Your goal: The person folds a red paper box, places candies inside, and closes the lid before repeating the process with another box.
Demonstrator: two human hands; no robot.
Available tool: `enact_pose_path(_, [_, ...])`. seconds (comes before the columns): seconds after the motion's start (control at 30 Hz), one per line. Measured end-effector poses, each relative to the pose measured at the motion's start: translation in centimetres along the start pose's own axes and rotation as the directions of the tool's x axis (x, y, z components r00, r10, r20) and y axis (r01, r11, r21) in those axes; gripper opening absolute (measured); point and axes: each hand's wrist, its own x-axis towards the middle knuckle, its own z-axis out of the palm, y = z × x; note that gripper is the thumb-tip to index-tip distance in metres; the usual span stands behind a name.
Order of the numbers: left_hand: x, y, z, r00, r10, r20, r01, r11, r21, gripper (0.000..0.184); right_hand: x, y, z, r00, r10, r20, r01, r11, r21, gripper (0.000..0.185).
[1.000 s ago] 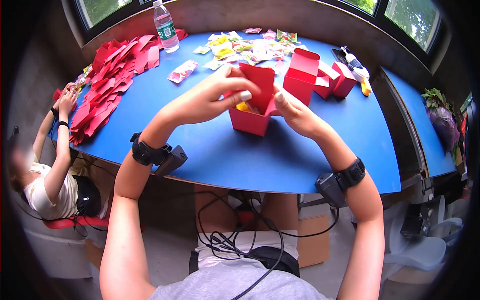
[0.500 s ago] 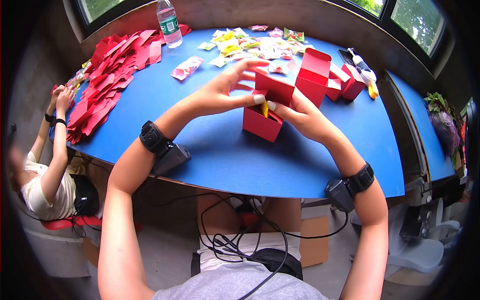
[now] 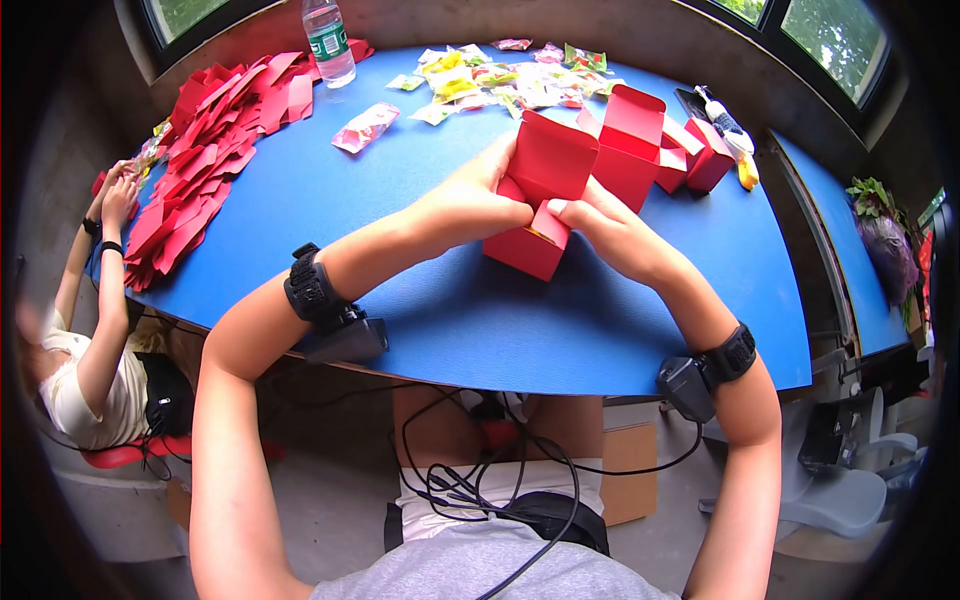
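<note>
A small red cardboard box [image 3: 530, 255] stands on the blue table in front of me, its lid flap [image 3: 556, 158] raised. My left hand [image 3: 478, 200] is closed around its left side, thumb at the opening and fingers mostly hidden behind the lid. From the right, my right hand [image 3: 618, 232] grips the same box, with its thumb on the rim and its other fingers behind. A bit of yellow shows in the opening between the thumbs; what it belongs to is mostly hidden. Just behind stands another open red box [image 3: 630, 150].
Further red boxes [image 3: 708, 158] sit at the right. Wrapped snack packets [image 3: 490, 82] spread across the back, with one pink-white packet [image 3: 365, 128] nearer. A water bottle [image 3: 329, 45] stands beside flat red cartons [image 3: 205, 150]. At far left, another person's hands [image 3: 118, 192] work.
My left hand has moved from open fingers beside the box to closing around its side. The lid flap leans more upright, and the yellow piece between my thumbs is less visible.
</note>
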Motion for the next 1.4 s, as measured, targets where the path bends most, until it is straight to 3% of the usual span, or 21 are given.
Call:
enact_pose_path(0.1, [0.0,-0.3,-0.3,0.999,0.046,-0.011,-0.044,0.991,0.128,0.062,0.1,0.5,0.1,1.0,-0.011,-0.022,0.011,0.999,0.043,0.041])
enact_pose_path(0.17, [0.0,-0.3,-0.9,0.998,-0.037,0.047,0.04,0.997,-0.069,0.056,0.1,0.3,0.0,1.0,0.006,0.001,-0.006,0.998,0.059,0.041])
enact_pose_path(0.2, [-0.1,-0.4,-1.2,0.998,-0.037,0.046,0.04,0.997,-0.069,0.056,0.2,0.2,0.0,1.0,0.021,0.023,-0.023,0.997,0.079,0.042])
enact_pose_path(0.3, [-0.5,-0.7,-1.7,0.975,0.197,0.102,-0.185,0.976,-0.118,0.042,0.3,0.4,-0.2,1.0,-0.01,0.003,0.01,0.998,-0.066,0.045])
enact_pose_path(0.33, [-0.5,-0.9,-1.8,0.951,0.301,0.069,-0.302,0.953,0.01,0.037,0.5,0.8,-0.4,0.999,-0.031,0.022,0.032,0.999,-0.036,0.047])
enact_pose_path(0.37, [-0.5,-0.7,-1.8,0.952,0.299,0.068,-0.3,0.954,0.008,0.037,0.5,0.8,-0.3,0.999,-0.029,0.022,0.03,0.999,-0.035,0.047])
enact_pose_path(0.43, [-0.8,-0.1,-2.0,0.861,0.483,0.162,-0.508,0.831,0.224,0.031,0.4,0.7,-0.1,0.999,-0.048,0.021,0.045,0.989,0.14,0.047])
enact_pose_path(0.47, [-0.7,-0.1,-1.7,0.846,0.518,0.125,-0.531,0.801,0.276,0.02,0.4,0.8,-0.8,0.997,-0.025,0.079,0.022,0.999,0.035,0.051])
enact_pose_path(0.5, [-0.7,0.0,-1.5,0.846,0.518,0.126,-0.532,0.801,0.276,0.02,0.2,0.9,-1.1,0.997,-0.025,0.078,0.023,0.999,0.036,0.051])
enact_pose_path(0.6, [-0.8,0.2,-1.4,0.766,0.617,0.181,-0.613,0.615,0.496,0.024,0.3,0.8,-1.5,0.991,-0.01,0.132,0.005,0.999,0.038,0.053])
enact_pose_path(0.7, [-1.1,0.1,-1.8,0.838,0.507,0.202,-0.536,0.696,0.478,0.024,0.2,-0.2,-2.4,0.961,-0.002,0.276,-0.02,0.997,0.078,0.068])
enact_pose_path(0.73, [-1.0,-0.1,-1.7,0.809,0.554,0.194,-0.569,0.658,0.493,0.023,0.0,-0.1,-2.3,0.968,0.035,0.247,-0.068,0.99,0.125,0.078])
enact_pose_path(0.77, [-1.0,-0.1,-1.7,0.809,0.555,0.195,-0.57,0.659,0.491,0.023,-0.1,0.1,-2.1,0.969,0.037,0.245,-0.069,0.99,0.123,0.078])
enact_pose_path(0.83, [-1.1,-0.1,-1.7,0.809,0.567,0.153,-0.552,0.646,0.527,0.021,-0.1,0.2,-1.5,0.976,-0.035,0.217,0.056,0.995,-0.088,0.08])
enact_pose_path(1.07, [-1.2,-0.1,-1.3,0.828,0.555,0.083,-0.511,0.686,0.518,0.017,0.0,0.0,-1.2,0.984,-0.019,0.177,0.032,0.997,-0.07,0.074])
enact_pose_path(1.23, [-1.0,-0.4,-1.2,0.771,0.637,0.019,-0.552,0.652,0.52,0.013,0.0,0.2,-1.3,0.982,-0.027,0.189,0.041,0.997,-0.07,0.07])
enact_pose_path(1.4, [-0.9,-0.5,-1.2,0.754,0.652,0.076,-0.577,0.604,0.549,0.015,0.0,0.1,-1.4,0.98,0.028,0.195,-0.022,0.999,-0.029,0.075])
